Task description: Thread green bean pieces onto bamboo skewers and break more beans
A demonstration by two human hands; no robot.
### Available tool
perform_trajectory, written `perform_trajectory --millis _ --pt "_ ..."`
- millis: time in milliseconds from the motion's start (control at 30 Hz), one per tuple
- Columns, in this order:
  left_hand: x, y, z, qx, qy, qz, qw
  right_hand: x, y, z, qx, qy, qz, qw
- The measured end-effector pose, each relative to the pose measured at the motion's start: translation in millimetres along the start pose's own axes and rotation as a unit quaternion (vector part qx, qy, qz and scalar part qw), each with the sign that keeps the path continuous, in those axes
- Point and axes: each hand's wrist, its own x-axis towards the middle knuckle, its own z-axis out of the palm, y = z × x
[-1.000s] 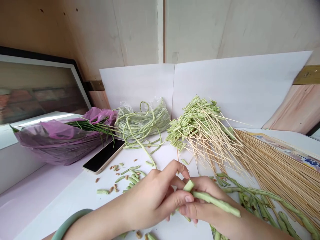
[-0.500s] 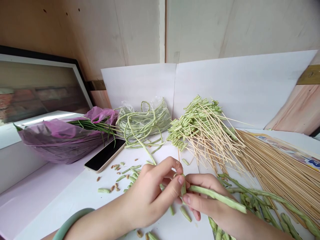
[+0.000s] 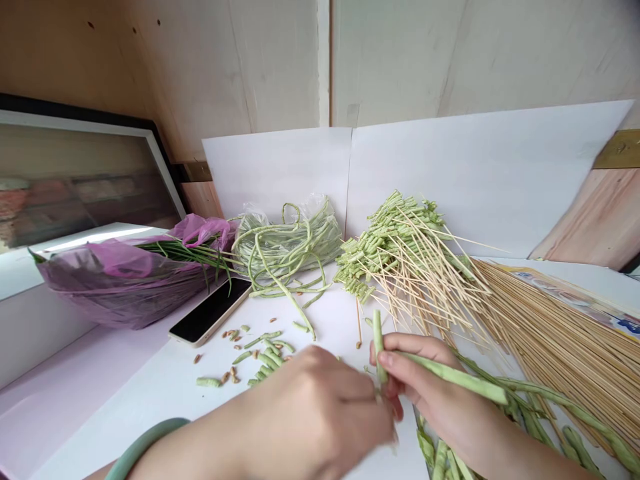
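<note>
On the table (image 3: 327,313), a plastic bag (image 3: 315,208) holds long beans (image 3: 285,250); right hand (image 3: 430,390) grips one, left hand (image 3: 315,420) unclear.

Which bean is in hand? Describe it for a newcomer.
Below the wooden skewers on the right, the right hand pinches a long green bean. Unlike the loose beans nearby, it is lifted off the table, with a short piece upright at its end.

White table (image 3: 330,313) with phone (image 3: 207,312), bean pieces (image 3: 270,357), bamboo skewers (image 3: 560,347)
</note>
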Motion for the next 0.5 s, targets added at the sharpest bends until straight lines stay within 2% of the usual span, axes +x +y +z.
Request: perform_trajectory --millis 67,133,200,267,367,500 --pt "-3 4 4.3 -0.057 -0.094 0.01 0.994 3 -2 2 0.038 0.058 -0.007 0.998" --pt "-5 4 6.6 -0.112 -0.161 0.0 0.981 5 -4 3 0.051 0.072 -0.01 0.996" --pt "-4 1 3.7 -0.161 -0.197 -0.005 0.967 6 -5 3 0.044 0.074 -0.017 0.996" --pt "1 -6 -4.5 -0.184 -0.205 -0.033 0.961 6 -4 2 0.022 0.066 -0.025 0.997" --pt "6 -22 -18.7 -0.189 -0.189 -0.109 0.957 5 -3 0 -0.001 0.062 -0.023 0.998" --pt "1 -49 -27.1 -0.144 -0.139 -0.137 0.97 4 -3 -1 -0.037 0.065 -0.027 0.997"
